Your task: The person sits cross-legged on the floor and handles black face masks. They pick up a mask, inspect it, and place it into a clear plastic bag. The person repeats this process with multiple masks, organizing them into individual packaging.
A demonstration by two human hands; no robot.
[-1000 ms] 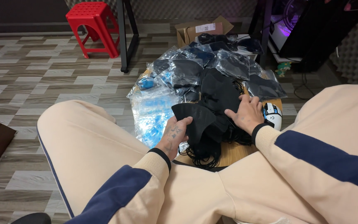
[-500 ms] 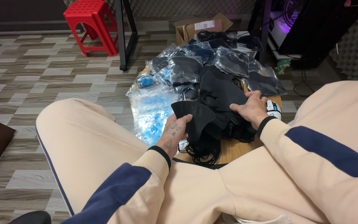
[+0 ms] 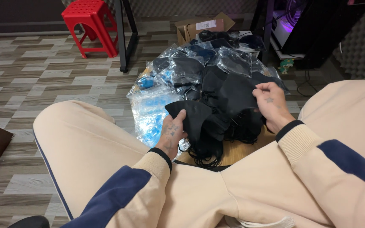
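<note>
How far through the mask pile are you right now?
Done: many clear bagged masks lie heaped behind. In hand: the left hand holds one black mask, while the right hand grips the loose black masks on the wooden stool. Left: that loose stack, beside empty clear bags.

The face masks (image 3: 222, 105) are plain black, and more black ones sit in clear, glossy plastic bags (image 3: 199, 63). One bag (image 3: 153, 114) shows bright blue inside. The sleeves (image 3: 317, 164) are cream with navy panels and black cuffs. The stool (image 3: 90, 23) is red, the floor (image 3: 43, 80) striped grey and brown, the cardboard box (image 3: 203, 25) tan.
</note>
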